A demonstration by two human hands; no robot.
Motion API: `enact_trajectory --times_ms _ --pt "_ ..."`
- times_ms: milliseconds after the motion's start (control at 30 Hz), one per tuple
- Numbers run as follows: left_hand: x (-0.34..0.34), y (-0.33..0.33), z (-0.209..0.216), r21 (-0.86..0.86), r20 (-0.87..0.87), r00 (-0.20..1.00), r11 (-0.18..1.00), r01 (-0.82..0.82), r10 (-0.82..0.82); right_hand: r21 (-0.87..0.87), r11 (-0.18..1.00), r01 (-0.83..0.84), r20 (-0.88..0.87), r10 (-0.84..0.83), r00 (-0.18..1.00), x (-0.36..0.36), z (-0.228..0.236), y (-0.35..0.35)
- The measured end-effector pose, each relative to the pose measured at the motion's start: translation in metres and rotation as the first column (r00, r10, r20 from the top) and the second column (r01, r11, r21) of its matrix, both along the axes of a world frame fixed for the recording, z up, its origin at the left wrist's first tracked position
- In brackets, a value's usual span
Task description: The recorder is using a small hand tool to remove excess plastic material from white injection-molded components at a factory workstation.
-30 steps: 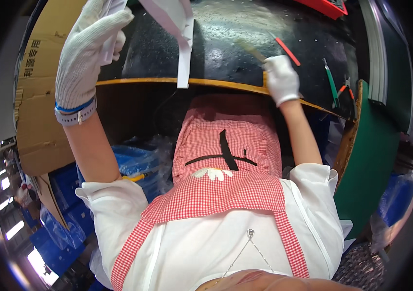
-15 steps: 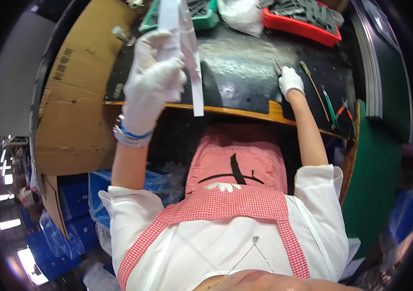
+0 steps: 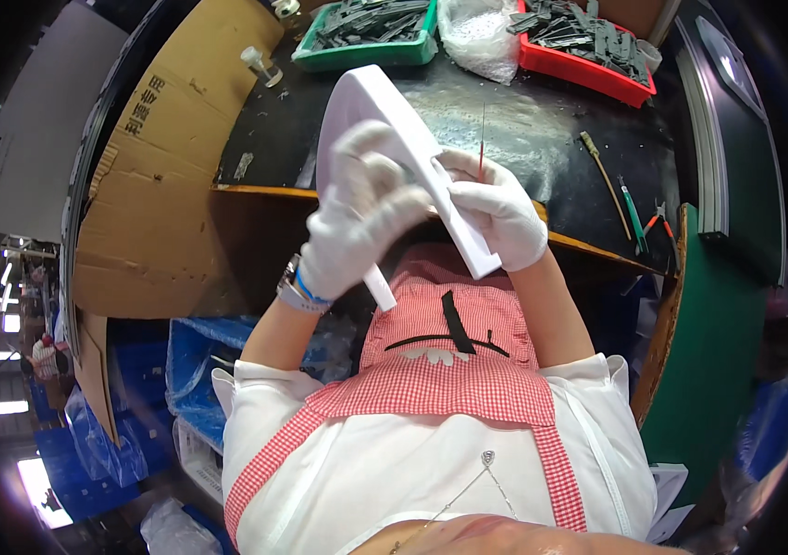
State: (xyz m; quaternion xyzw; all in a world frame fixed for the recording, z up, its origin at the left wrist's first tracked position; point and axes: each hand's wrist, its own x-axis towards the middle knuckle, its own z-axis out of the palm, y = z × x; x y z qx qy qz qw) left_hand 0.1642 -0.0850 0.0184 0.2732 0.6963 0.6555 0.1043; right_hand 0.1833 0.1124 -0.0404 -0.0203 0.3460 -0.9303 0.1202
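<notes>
Right now the white plastic frame (image 3: 384, 120) sits raised in front of my chest, above the near edge of the black worktop (image 3: 523, 139), tilted so one long limb runs down toward my apron (image 3: 440, 370). My left hand (image 3: 357, 222) wraps the frame from the left, gloved fingers curled over its edge, though motion blur hides how tightly they press. My right hand (image 3: 500, 208) braces the lower limb from the right, and its fingers pinch a thin red-tipped pick (image 3: 482, 148) that stands almost upright just beside the frame. To work this well, I judge that I should keep the left grip firm and unmoving, steady the right wrist against the frame, and bring only the pick's tip to the edge. Farther out on the worktop lie a green tray (image 3: 371, 46) and a red tray (image 3: 588, 69) of dark parts, a clear bag (image 3: 477, 32) between them, and loose hand tools (image 3: 634, 217) to the right.
</notes>
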Motion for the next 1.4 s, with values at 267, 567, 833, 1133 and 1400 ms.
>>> enact_trajectory --times_ms 267,567,833,1133,1400 --pt "-0.118 -0.105 -0.071 -0.195 -0.010 0.989 0.970 -0.144 0.145 0.250 0.959 -0.130 -0.070 0.152 0.986 0.053 0.010 -0.046" --pt "-0.101 -0.110 0.004 -0.071 -0.114 0.993 0.997 0.026 -0.034 0.605 0.709 0.361 -0.512 0.000 0.859 0.071 -0.003 -0.033" --pt "-0.056 -0.081 -0.020 -0.084 -0.131 0.989 0.995 0.060 -0.071 0.606 0.358 0.710 -0.790 0.165 0.591 0.075 -0.014 -0.038" --pt "-0.043 -0.080 -0.032 0.048 -0.169 0.982 0.996 -0.076 0.083 0.638 0.442 0.631 -0.731 0.090 0.676 0.088 -0.017 -0.053" --pt "-0.047 -0.092 -0.038 0.045 -0.119 0.986 0.993 -0.113 0.118 0.623 0.571 0.535 -0.690 0.080 0.719 0.086 -0.034 -0.061"
